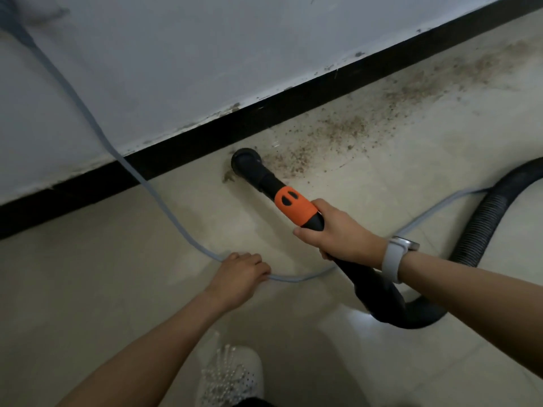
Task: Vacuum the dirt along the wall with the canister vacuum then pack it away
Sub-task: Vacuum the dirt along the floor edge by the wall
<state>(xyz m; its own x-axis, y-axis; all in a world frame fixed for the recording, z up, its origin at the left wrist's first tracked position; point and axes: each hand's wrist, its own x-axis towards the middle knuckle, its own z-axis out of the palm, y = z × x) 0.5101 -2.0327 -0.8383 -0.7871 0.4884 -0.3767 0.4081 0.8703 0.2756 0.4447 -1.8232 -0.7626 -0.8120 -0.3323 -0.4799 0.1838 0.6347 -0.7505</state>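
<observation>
Tiled floor; right hand grips unlabelled orange-collared nozzle

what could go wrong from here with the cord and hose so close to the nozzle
1. The grey cord held by the left hand loops across the floor just in front of the white shoe, so a step forward may snag it.
2. The dirt spreads away from the nozzle; the right hand may drag the ribbed hose through it.
</observation>
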